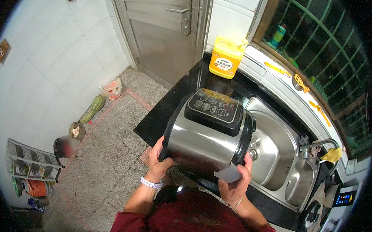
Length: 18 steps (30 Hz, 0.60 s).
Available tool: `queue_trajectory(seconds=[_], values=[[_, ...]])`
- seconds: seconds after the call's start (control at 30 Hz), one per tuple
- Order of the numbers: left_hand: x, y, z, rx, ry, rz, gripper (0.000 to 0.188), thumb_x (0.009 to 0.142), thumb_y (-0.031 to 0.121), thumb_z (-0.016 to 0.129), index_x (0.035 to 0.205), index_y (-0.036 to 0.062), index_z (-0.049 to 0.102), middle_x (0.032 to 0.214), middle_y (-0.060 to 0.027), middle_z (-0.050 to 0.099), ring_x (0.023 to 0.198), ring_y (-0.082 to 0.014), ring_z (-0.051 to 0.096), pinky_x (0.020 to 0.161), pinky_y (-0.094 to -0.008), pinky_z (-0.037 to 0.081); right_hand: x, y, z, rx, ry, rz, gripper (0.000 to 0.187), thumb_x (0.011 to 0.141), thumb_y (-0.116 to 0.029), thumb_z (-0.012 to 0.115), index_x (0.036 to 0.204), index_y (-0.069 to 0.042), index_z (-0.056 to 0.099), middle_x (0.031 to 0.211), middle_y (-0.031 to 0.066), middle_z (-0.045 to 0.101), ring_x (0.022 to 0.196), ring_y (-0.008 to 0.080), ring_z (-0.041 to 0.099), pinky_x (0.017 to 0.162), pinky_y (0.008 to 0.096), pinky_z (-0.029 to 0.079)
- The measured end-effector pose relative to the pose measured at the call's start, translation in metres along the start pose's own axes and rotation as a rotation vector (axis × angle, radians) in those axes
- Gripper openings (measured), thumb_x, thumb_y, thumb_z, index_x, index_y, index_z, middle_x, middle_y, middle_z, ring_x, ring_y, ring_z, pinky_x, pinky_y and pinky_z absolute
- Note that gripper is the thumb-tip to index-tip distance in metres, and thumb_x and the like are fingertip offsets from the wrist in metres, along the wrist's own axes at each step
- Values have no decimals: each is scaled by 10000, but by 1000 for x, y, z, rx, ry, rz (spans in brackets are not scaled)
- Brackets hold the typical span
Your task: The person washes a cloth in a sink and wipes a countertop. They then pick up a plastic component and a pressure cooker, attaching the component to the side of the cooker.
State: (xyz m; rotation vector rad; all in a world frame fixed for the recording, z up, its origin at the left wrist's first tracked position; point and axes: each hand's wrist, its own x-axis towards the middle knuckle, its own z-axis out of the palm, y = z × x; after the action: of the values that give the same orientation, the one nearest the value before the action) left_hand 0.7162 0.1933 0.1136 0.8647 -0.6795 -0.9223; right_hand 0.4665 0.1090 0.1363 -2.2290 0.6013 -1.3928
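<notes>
A silver and black electric pressure cooker [195, 141] lies tipped on its side, in front of me at the black counter. Its control panel [214, 107] faces up, and its black rim points right toward the sink. My left hand [158, 162] grips the black base end, thumb on the near side. At the rim end, my right hand [237, 185] holds the cooker beside a pale grey plastic piece [228, 173] on its side. The cooker hides most fingers of both hands. Whether it rests on the counter or hangs above it, I cannot tell.
A double steel sink [275, 162] with a faucet [306, 151] is at right. A yellow jug [227, 58] stands at the counter's [153, 127] far end. Orange utensils [301, 84] hang below the barred window. A green gourd [93, 109] and a rack [32, 160] are along the left wall.
</notes>
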Motion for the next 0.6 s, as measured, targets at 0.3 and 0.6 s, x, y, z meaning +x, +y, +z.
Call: queue_trajectory(seconds=[0.3, 0.6], values=[[26, 1, -12, -68, 87, 89, 807, 872, 435, 728, 1459, -30, 427, 1390, -87, 543, 1273, -193, 500, 1094, -334, 367, 94, -27, 25, -109, -144, 55, 607, 820, -58, 753, 1329, 44, 437, 1491, 388, 347, 1386, 511, 388, 1156, 488, 309], [24, -14, -53, -287, 292, -17, 710, 968, 585, 541, 1433, 52, 472, 1394, -93, 559, 1281, -244, 521, 1112, -424, 386, 158, -38, 91, -141, -266, -176, 623, 735, -26, 767, 1292, 36, 495, 1417, 317, 429, 1328, 492, 435, 1115, 531, 367]])
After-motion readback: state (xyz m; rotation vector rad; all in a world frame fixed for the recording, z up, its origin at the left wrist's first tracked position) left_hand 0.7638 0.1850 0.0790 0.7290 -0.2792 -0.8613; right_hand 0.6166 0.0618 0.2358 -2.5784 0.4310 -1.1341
